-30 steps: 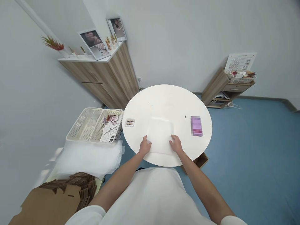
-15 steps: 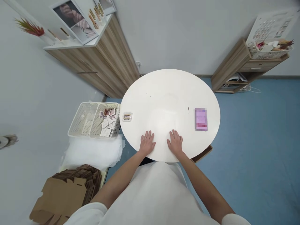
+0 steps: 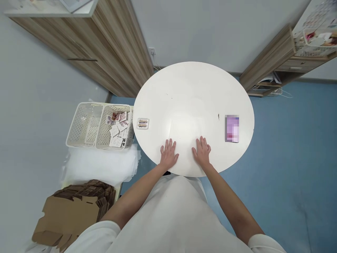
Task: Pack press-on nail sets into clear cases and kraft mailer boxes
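Observation:
My left hand [image 3: 169,154] lies flat near the front edge of the white oval table [image 3: 189,88], fingers spread and holding nothing. To its right my right hand [image 3: 202,151] also rests palm down on the tabletop, fingers apart, with nothing in it. A small clear plastic case [image 3: 143,123] with dark and tan pieces inside sits at the table's left edge, beyond my left hand. Toward the right edge lies a pink-purple rectangular item [image 3: 232,129]; it is pixelated, so its kind cannot be made out. A small dark mark or bit [image 3: 218,116] shows left of it.
Left of the table stand a white basket [image 3: 84,124] and another basket [image 3: 100,135] holding small cards and packets. Nearer me are white sheets [image 3: 100,163] and stacked flat cardboard boxes [image 3: 68,214]. A wooden cabinet [image 3: 116,45] and a shelf unit [image 3: 271,56] stand beyond.
The view has tilted downward, so the table sits higher and looks larger. Both hands stay flat on the table, and the case and the purple item keep their places.

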The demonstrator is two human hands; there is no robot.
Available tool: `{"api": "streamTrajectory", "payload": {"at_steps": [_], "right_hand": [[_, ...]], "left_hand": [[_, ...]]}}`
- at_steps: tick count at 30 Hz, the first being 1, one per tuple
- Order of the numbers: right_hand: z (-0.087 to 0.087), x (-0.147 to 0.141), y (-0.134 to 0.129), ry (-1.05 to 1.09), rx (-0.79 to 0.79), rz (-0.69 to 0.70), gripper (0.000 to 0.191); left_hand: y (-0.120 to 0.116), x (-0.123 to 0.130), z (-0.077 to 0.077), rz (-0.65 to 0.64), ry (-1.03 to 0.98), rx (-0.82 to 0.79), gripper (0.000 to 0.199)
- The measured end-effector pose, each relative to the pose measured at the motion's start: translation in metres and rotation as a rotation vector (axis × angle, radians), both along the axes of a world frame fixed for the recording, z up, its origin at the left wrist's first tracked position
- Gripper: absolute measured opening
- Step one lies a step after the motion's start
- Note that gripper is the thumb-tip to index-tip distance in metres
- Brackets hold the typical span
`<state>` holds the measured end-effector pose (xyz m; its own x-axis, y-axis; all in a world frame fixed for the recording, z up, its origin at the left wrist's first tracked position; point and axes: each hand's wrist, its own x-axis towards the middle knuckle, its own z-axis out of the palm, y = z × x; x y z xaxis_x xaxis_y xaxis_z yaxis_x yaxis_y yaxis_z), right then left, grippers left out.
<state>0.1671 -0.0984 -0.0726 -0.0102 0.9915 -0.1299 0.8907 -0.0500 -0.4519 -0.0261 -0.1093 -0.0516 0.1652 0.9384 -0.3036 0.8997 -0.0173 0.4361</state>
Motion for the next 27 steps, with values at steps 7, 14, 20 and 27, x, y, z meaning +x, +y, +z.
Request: {"api": "streamTrajectory", "payload": {"at_steps": [7,14,20,27], "right_hand": [[0.023,-0.073,0.031,0.172,0.049,0.046,0.048],[0.027,-0.19,0.081,0.691,-0.303,0.053,0.054],[0.025,-0.239,0.093,0.921,-0.454,-0.043,0.058],[0.025,-0.233,0.084,0.959,-0.429,-0.12,0.058]], "left_hand": [[0.021,-0.061,0.004,0.247,-0.153,0.087,0.069],[0.073,-0.164,-0.008,0.558,-0.404,0.075,0.073],[0.092,-0.187,-0.017,0.638,-0.575,-0.055,0.067],[0.085,-0.175,-0.009,0.598,-0.693,-0.114,0.064]]}}
